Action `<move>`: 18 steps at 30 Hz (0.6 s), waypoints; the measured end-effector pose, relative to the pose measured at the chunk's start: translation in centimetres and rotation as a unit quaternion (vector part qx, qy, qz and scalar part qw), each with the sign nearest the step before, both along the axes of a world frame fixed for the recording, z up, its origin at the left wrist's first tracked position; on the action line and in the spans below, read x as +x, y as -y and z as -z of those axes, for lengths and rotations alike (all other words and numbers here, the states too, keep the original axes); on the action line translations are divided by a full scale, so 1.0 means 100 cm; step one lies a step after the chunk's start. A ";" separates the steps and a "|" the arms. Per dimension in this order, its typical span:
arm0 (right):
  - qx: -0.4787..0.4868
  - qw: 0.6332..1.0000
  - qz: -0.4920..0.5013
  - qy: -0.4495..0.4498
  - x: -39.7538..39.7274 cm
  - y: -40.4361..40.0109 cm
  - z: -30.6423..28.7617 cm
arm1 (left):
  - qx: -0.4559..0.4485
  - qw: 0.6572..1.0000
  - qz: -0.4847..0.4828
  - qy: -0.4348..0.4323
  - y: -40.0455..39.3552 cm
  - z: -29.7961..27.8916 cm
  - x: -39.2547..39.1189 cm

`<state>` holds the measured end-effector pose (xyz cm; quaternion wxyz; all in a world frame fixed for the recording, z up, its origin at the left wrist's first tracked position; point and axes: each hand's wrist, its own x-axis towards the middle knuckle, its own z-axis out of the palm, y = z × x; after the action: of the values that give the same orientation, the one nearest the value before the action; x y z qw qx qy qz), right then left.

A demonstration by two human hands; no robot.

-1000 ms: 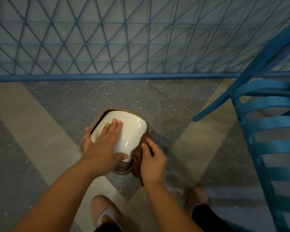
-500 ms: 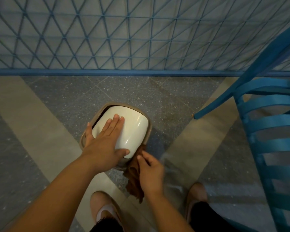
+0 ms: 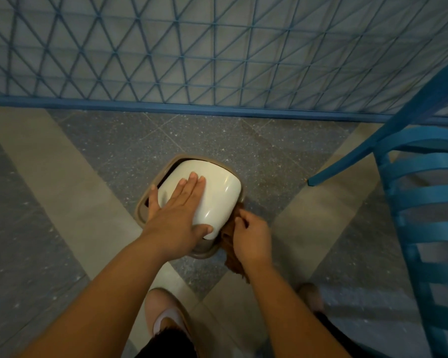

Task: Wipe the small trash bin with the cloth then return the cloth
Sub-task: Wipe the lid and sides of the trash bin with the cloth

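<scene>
The small trash bin (image 3: 219, 192) stands on the floor in the middle of the head view, with a cream swing lid inside a tan rim (image 3: 142, 215). My left hand (image 3: 177, 217) lies flat on the lid, fingers straight, thumb at its near edge. My right hand (image 3: 252, 240) grips a brown cloth (image 3: 234, 266) and holds it against the bin's right side. Most of the cloth is hidden behind that hand; its tail hangs below.
A blue slatted chair (image 3: 424, 208) stands close on the right, one leg (image 3: 311, 181) reaching toward the bin. A blue lattice fence (image 3: 217, 60) runs across the back. My feet (image 3: 166, 316) are just below the bin on the tiled floor.
My right hand slid the cloth down the bin's right side, then came back up against it. My left hand stayed flat on the lid.
</scene>
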<state>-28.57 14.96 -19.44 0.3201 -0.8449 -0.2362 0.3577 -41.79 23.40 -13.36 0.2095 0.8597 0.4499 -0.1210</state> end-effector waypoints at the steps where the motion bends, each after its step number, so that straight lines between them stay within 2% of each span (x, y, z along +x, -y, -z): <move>1: 0.003 1.000 0.000 0.007 -0.011 0.009 0.002 | -0.001 1.000 -0.002 -0.001 0.000 0.000 0.000; 4: 0.028 0.999 0.017 0.011 -0.043 0.030 0.000 | 0.003 1.000 -0.007 0.002 0.003 0.002 0.001; 8: 0.019 0.999 0.034 -0.027 -0.073 0.044 -0.002 | 0.019 1.000 -0.001 -0.014 0.003 0.004 0.002; 13: -0.008 0.994 -0.032 -0.103 -0.102 0.046 -0.002 | 0.014 0.999 0.001 -0.034 -0.003 0.001 0.010; 16: 0.012 0.985 0.075 -0.152 -0.098 0.047 -0.002 | -0.024 1.000 -0.014 -0.007 -0.003 -0.004 0.015; 18: 0.026 0.976 0.144 -0.161 -0.089 0.051 -0.002 | -0.061 0.992 -0.084 0.073 -0.012 -0.006 0.010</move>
<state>-37.46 9.86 -19.25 0.4236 -0.7929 -0.0666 0.4329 -40.81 24.63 -12.76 0.3030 0.8113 0.4954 -0.0668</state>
